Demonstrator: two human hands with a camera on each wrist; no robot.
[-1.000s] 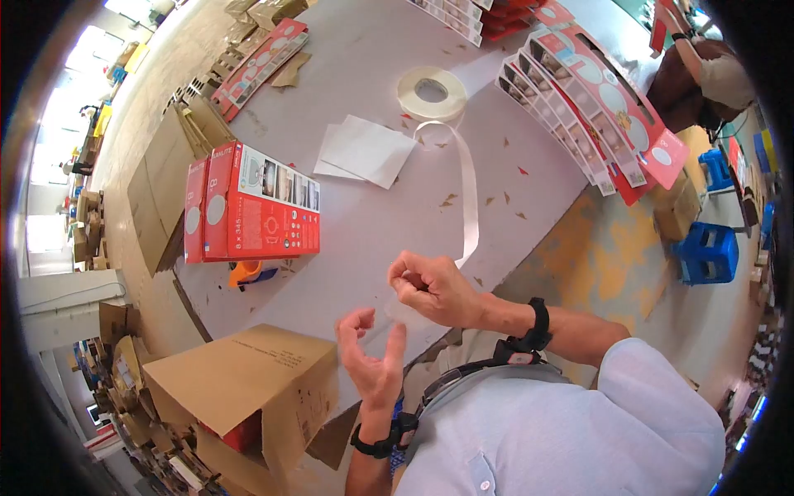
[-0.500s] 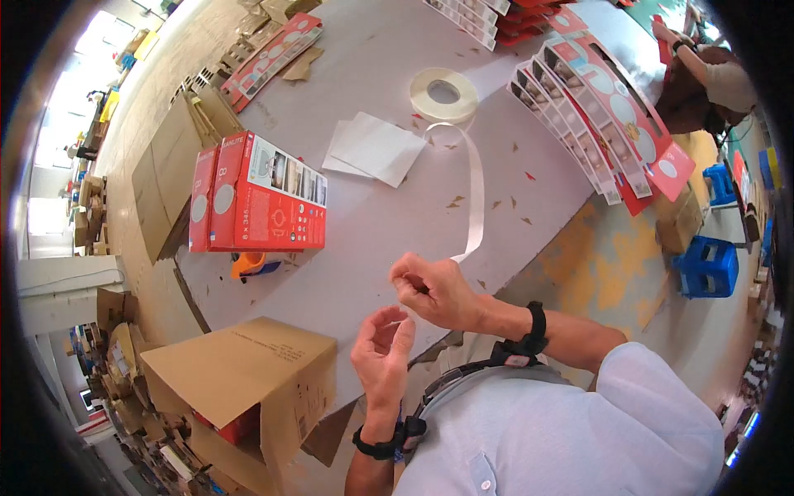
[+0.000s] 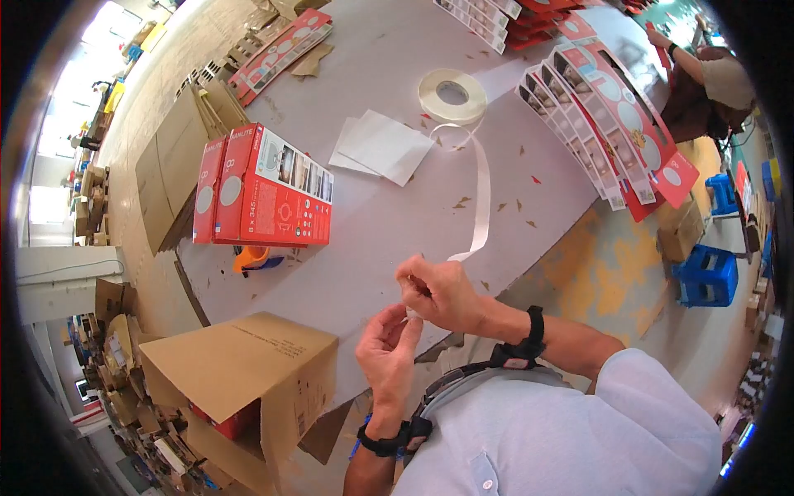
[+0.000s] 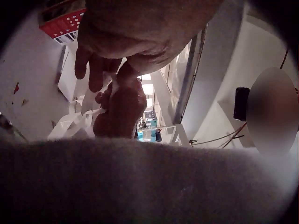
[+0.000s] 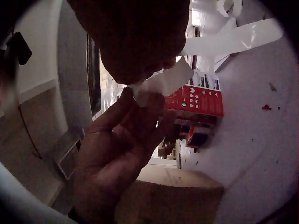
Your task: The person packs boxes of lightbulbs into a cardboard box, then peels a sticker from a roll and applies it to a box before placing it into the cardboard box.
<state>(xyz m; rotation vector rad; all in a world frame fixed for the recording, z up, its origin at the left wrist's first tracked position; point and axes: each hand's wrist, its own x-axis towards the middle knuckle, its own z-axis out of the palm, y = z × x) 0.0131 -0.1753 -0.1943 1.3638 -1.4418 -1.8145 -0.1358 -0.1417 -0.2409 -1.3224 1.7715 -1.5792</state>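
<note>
My right hand grips a white tape strip, its fingers curled over it near the table's front edge. From there the strip runs up the table in a curve to a flat white roll. Just below, my left hand meets the right one, thumb and fingertips together on a small whitish bit. In the right wrist view, that left hand pinches the translucent loose end of the strip, right under the right hand. The exact pinch point is partly hidden by the fingers.
Two red printed boxes stand left on the table, an orange tape dispenser beside them. White sheets lie mid-table. An open cardboard box is near left. Flat red cartons fan out right; another person is beyond.
My left hand has risen toward the right hand, its spread thumb and fingers closing together at the strip's end. The right hand stays nearly in place; the head view has shifted slightly.
</note>
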